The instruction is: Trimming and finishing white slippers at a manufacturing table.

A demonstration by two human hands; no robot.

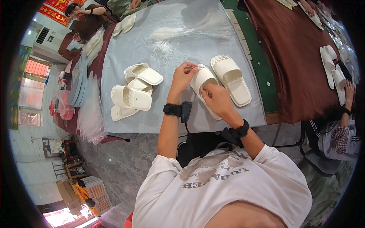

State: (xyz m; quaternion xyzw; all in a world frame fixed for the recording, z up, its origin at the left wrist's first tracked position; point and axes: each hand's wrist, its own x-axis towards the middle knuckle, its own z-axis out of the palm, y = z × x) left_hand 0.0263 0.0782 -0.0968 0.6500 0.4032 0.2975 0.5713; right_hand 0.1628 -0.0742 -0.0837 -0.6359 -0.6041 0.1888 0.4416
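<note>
A cream-white open-toe slipper [205, 77] lies in front of me on the grey-covered table, toe pointing away. My left hand [183, 78] is closed with its fingertips at the toe end, on the left edge of the strap. Curled fingers of my right hand [217, 99] grip the slipper at the foot opening, behind the strap; their tips are partly hidden. Just to the right, untouched, rests a matching slipper [239, 93]. Left of my hands sits a loose pile of several more, with one slipper [138, 98] on top near me and another slipper [152, 76] behind it.
Clear plastic bags [190, 30] are spread over the far part of the table [171, 123]. More plastic bags [91, 114] hang off its left edge. A brown-covered table [292, 83] with slippers [338, 78] stands at right. Co-workers sit at far left and far right.
</note>
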